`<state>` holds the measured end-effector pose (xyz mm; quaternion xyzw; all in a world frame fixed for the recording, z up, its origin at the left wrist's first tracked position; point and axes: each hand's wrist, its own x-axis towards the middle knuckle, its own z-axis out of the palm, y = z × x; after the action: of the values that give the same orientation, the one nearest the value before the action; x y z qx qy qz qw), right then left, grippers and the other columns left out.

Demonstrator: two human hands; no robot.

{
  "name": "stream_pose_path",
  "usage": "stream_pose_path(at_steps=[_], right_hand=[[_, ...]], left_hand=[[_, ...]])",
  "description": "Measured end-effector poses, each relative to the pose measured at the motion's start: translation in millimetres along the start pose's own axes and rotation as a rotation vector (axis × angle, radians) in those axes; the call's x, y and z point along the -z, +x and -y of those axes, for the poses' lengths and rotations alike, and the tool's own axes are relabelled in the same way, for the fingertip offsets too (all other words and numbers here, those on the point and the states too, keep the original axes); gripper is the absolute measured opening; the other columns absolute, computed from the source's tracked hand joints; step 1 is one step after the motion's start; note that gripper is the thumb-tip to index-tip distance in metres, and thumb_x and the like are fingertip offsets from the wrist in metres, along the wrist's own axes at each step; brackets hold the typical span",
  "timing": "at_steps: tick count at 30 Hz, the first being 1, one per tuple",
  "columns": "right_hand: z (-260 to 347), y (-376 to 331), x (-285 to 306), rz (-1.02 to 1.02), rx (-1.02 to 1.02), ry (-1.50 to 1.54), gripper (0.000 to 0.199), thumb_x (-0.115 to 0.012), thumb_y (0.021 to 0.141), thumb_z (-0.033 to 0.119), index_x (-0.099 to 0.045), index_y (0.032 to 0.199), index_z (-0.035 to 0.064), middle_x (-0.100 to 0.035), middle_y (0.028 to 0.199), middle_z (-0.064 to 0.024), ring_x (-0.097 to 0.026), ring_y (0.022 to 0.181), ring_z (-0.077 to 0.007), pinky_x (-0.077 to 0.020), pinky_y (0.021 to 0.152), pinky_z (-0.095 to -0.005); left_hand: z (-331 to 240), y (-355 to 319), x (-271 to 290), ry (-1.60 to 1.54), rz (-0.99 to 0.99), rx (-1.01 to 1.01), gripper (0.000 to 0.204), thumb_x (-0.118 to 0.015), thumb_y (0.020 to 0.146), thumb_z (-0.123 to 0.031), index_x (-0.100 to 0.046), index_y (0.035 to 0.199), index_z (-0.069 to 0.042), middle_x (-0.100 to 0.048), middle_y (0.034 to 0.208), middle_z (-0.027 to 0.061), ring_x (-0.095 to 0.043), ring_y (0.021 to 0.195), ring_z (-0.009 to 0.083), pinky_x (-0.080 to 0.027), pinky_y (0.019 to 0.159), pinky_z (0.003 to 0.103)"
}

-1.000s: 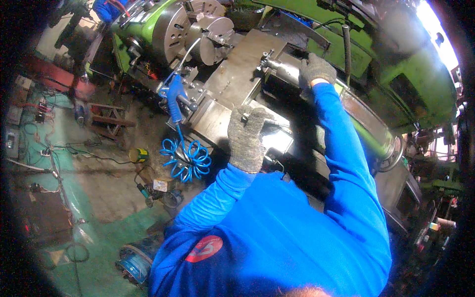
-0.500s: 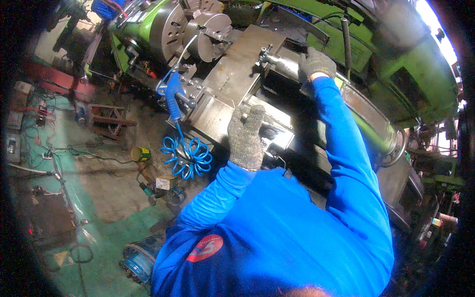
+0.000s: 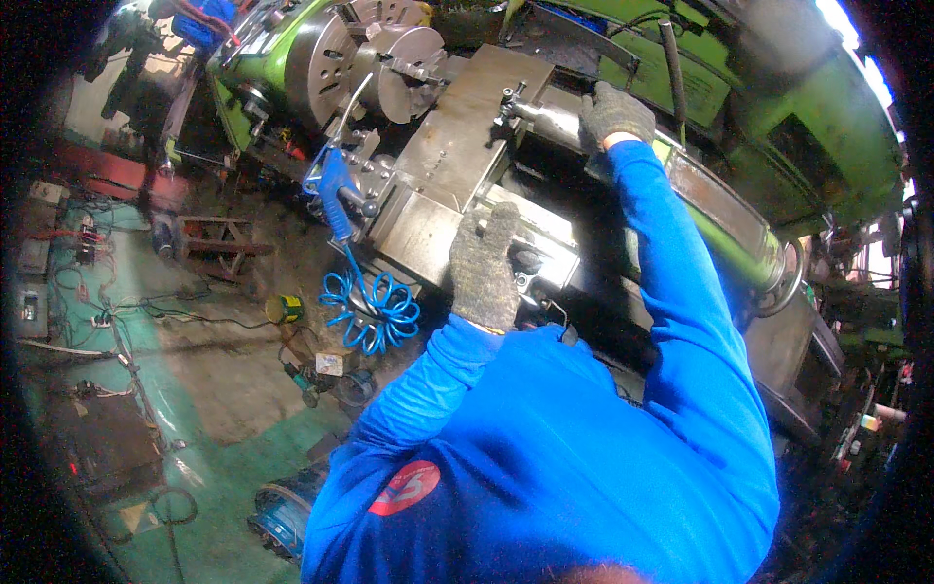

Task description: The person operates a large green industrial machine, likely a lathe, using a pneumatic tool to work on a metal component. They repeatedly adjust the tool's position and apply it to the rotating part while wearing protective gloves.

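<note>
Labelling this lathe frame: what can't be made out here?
- Head view: what the left hand touches, hidden under its glove.
- Right hand on the steel bar; its grip is hidden by the glove's back.
- Floor clutter by the blue coiled hose: too small.

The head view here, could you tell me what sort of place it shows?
Most likely a machine shop: a green lathe with a round steel chuck, a blue air gun on a coiled hose, and both gloved hands at the machine.
</note>
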<state>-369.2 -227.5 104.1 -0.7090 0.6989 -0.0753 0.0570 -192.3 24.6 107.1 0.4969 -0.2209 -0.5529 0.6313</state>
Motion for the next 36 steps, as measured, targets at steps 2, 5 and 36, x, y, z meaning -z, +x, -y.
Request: stream_pose_path(at_steps=[2,5,36], right_hand=[[-1,1,0,0.007,-0.012,0.005,0.045,-0.049,0.102,0.043,-0.068,0.129,0.0125,-0.071,0.132,-0.0195,-0.067,0.124,-0.0386,-0.0515,0.105,-0.0528],[3,0,5,0.038,-0.029,0.008,0.046,-0.049,0.102,0.044,-0.068,0.13,0.0129,-0.071,0.132,-0.0191,-0.067,0.125,-0.0382,-0.0513,0.105,-0.0528],[-7,35,4,0.077,-0.058,0.139,0.055,-0.058,0.098,0.054,-0.067,0.137,0.0164,-0.066,0.142,-0.0186,-0.062,0.132,-0.0382,-0.0489,0.11,-0.0494]], left_hand=[[2,2,-2,-0.049,-0.009,0.019,0.029,-0.069,0.104,-0.036,-0.063,0.109,-0.007,-0.067,0.085,0.006,-0.069,0.068,0.0165,-0.06,0.06,0.031],[7,5,4,-0.012,0.017,0.003,0.026,-0.069,0.105,-0.033,-0.063,0.108,-0.007,-0.067,0.089,0.0075,-0.073,0.074,0.0194,-0.062,0.065,0.033],[31,10,78,0.539,-0.082,-0.287,0.035,-0.064,0.104,-0.017,-0.056,0.135,-0.003,-0.07,0.119,0.0153,-0.071,0.091,0.0221,-0.061,0.072,0.033]])
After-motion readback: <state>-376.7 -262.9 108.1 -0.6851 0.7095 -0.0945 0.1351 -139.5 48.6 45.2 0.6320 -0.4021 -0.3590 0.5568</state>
